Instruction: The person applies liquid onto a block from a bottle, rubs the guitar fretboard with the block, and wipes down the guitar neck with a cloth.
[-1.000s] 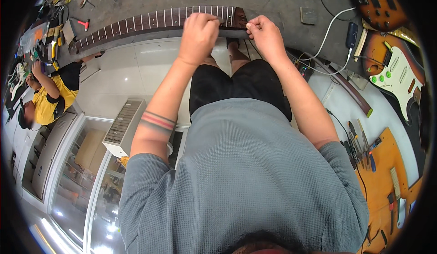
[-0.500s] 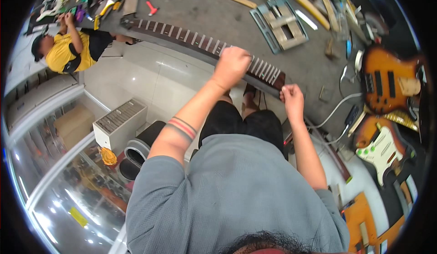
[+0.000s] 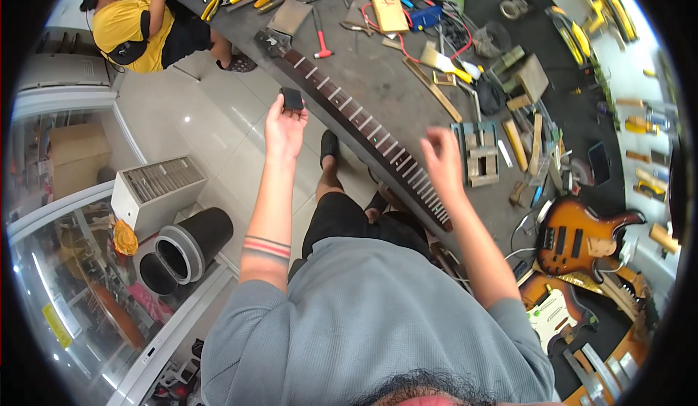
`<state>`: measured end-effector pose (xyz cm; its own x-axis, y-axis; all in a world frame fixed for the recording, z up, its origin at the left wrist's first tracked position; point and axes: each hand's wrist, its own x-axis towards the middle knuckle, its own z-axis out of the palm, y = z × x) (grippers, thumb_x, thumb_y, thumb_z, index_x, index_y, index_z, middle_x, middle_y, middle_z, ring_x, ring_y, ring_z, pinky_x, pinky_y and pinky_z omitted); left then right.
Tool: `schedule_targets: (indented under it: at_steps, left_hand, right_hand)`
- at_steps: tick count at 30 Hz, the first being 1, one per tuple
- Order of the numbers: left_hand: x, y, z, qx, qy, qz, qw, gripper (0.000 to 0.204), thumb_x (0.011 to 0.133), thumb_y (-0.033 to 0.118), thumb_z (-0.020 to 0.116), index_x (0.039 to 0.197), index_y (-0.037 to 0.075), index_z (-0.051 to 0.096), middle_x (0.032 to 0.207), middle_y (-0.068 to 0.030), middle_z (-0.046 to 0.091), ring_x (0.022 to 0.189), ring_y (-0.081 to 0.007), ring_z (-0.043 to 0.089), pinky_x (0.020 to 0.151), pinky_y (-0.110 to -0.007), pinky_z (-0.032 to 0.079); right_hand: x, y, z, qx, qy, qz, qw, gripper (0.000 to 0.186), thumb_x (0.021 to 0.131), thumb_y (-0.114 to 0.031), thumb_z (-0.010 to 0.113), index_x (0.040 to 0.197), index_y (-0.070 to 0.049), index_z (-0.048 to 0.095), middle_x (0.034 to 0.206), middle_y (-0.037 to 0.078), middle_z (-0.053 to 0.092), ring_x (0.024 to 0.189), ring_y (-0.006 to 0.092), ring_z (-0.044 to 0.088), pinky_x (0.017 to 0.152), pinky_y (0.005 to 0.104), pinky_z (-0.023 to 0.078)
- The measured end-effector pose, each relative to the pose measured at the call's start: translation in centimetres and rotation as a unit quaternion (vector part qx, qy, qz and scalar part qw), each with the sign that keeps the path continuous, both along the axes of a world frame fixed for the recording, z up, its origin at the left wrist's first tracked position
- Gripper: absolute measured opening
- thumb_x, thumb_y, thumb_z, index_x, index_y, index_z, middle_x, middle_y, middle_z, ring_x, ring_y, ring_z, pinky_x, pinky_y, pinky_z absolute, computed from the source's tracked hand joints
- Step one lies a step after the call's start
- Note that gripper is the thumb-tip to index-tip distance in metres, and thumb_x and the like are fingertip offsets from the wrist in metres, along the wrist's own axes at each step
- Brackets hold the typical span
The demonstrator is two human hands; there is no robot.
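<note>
Left hand (image 3: 285,126) pinched a small dark block (image 3: 292,98) up at 11 o'clock, clear of the guitar neck (image 3: 356,122); right hand (image 3: 443,160) hovered open-fingered over the frets, holding nothing.

The small flat block (image 3: 292,98) pinched in the left hand's fingers (image 3: 280,109) is black. The long wooden guitar neck (image 3: 363,133) is dark reddish brown, crossed by pale fret lines and white dots. The worktop surface (image 3: 378,71) under it is dull grey. The left forearm wears a band (image 3: 266,247) striped red and black. A hammer (image 3: 320,37) has a red handle, a rectangular board (image 3: 386,4) is yellowish tan, and the electric guitar body (image 3: 578,235) is an orange-to-dark sunburst.
</note>
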<state>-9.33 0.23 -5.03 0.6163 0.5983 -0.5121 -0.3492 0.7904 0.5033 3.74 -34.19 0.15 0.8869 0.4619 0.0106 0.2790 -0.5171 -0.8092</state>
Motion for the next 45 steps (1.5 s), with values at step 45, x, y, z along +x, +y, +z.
schedule_targets:
  at_steps: [45]
  left_hand:
    - [4.9, 16.6, -1.6, 0.104, 0.04, -0.195, 0.974, 0.021, 0.11, 0.017, 0.06, 0.126, 0.003, 0.062, 0.13, -0.0171, 0.071, 0.12, -0.0229, 0.067, 0.104, -0.04, 0.05]
  right_hand:
    - [5.7, 30.9, -0.3, -0.292, -0.022, 0.235, 0.927, 0.038, 0.099, -0.043, 0.07, 0.1, -0.005, 0.062, 0.078, 0.018, 0.073, 0.076, 0.0413, 0.073, 0.07, 0.0528, 0.057]
